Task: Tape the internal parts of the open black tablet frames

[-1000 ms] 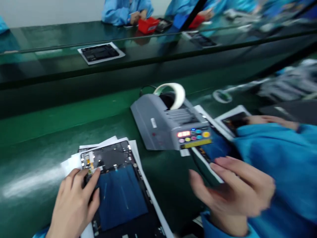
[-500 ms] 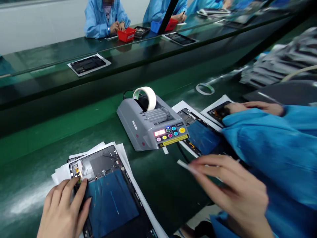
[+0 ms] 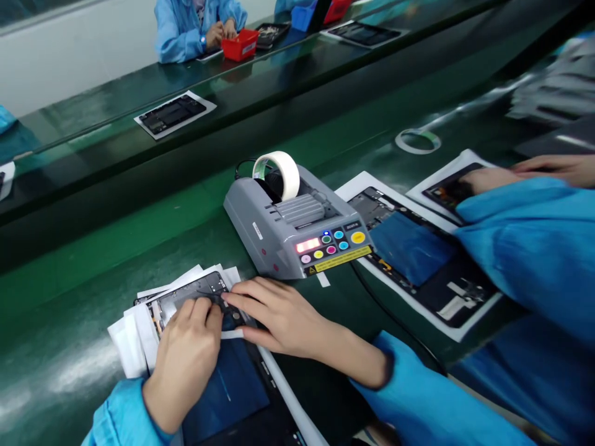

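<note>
A tablet with its back off (image 3: 274,427) lies on white sheets, a blue film (image 3: 232,390) over its lower part. My left hand (image 3: 188,356) rests across its upper part, fingers bent close together and their tips pressed down; what is under them is hidden. From the right, my right hand (image 3: 279,316) reaches onto the same tablet, index finger and thumb apart. A white tape strip (image 3: 231,334) crosses the tablet near the top of the film, between my left hand and my right thumb, which touches its end.
A grey tape dispenser (image 3: 251,229) with a tape roll (image 3: 290,176) stands just beyond the hands. On the right lie another opened tablet (image 3: 446,297) and a loose roll (image 3: 418,141), beside a co-worker's sleeve (image 3: 534,229). Across the belt, a person works by a red bin (image 3: 240,45).
My right hand has moved left onto the tablet with the tape strip it was pinching. My left hand has shifted right from the tablet's edge and its fingers have curled in.
</note>
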